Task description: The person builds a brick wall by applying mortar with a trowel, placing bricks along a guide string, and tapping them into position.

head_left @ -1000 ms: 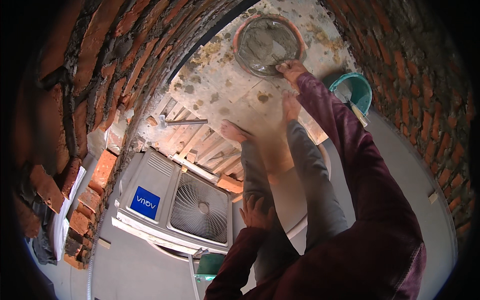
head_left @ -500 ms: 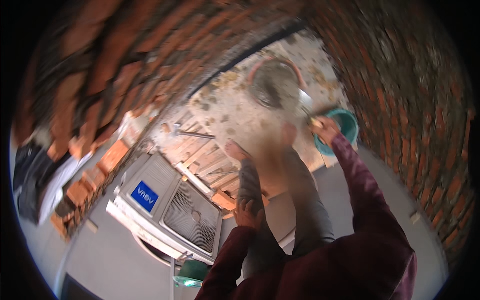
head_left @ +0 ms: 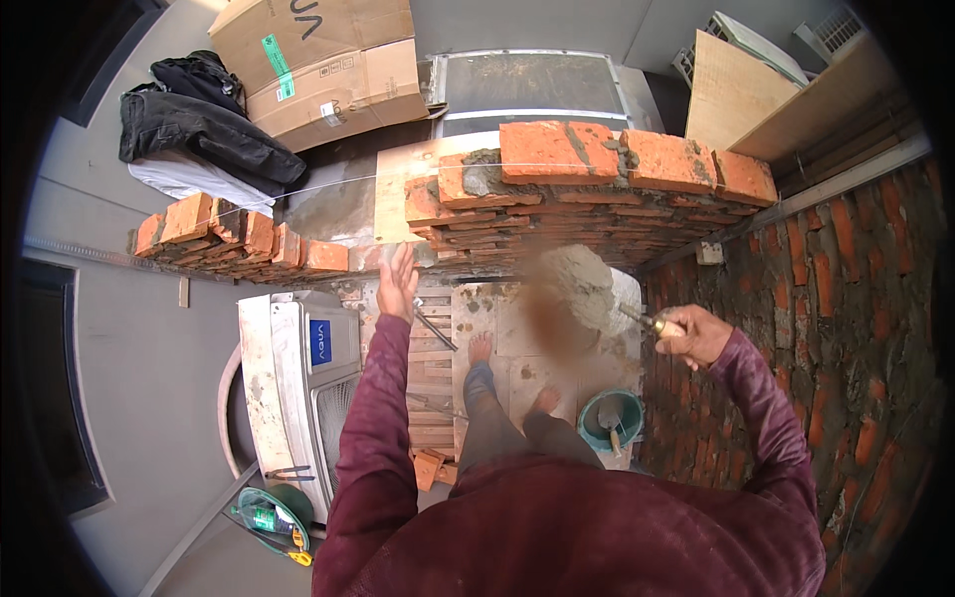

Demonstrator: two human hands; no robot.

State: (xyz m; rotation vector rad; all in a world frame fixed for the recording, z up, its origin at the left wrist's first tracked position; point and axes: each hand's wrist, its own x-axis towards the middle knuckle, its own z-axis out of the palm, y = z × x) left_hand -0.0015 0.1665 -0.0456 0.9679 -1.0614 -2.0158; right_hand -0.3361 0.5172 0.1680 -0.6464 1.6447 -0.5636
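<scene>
My left hand (head_left: 398, 282) is raised with fingers spread, empty, just below the edge of a half-built red brick wall (head_left: 587, 174). My right hand (head_left: 693, 335) grips the wooden handle of a trowel (head_left: 637, 318); its blade carries a heap of grey mortar (head_left: 587, 284), held in front of the wall's lower courses. A thin string line (head_left: 328, 185) runs across the bricks. My bare feet (head_left: 481, 348) stand on spattered boards below.
A teal bucket (head_left: 613, 418) with a tool in it stands by my feet. A white air-conditioner unit (head_left: 298, 383) lies at left. Cardboard boxes (head_left: 318, 60) and dark clothes (head_left: 204, 124) lie beyond the wall. An older brick wall (head_left: 846, 328) closes the right side.
The view has swung from the floor to the half-built wall. My right hand left the round pan and now holds a mortar-loaded trowel; my left hand rose from my knee, open.
</scene>
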